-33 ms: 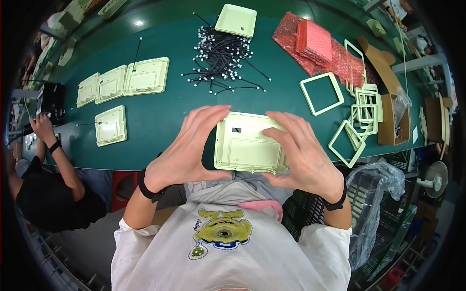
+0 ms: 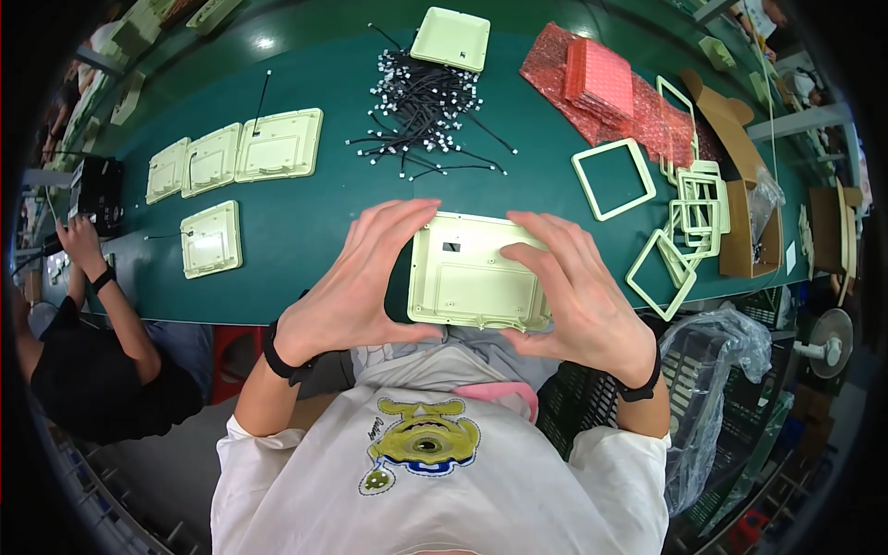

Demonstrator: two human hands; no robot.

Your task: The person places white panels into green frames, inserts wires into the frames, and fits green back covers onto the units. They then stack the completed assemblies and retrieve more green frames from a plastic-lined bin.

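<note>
A pale-green plastic housing panel (image 2: pixel 476 282), with a small rectangular cutout near its upper left, is held in front of me at the table's near edge. My right hand (image 2: pixel 583 296) grips its right side, the thumb at the lower edge and one finger bent onto the inner face. On the other side, my left hand (image 2: pixel 356 277) spans the panel's left end, fingertips at the top corner and thumb by the bottom corner. Part of the panel's right end is hidden behind my right fingers.
A pile of black cables with white connectors (image 2: pixel 425 111) lies beyond, by another pale panel (image 2: pixel 450 39). More panels (image 2: pixel 211 159) sit left. Square frames (image 2: pixel 613 180), red bubble wrap (image 2: pixel 666 129) and a cardboard box (image 2: pixel 737 222) are right. A co-worker's hand (image 2: pixel 81 242) is far left.
</note>
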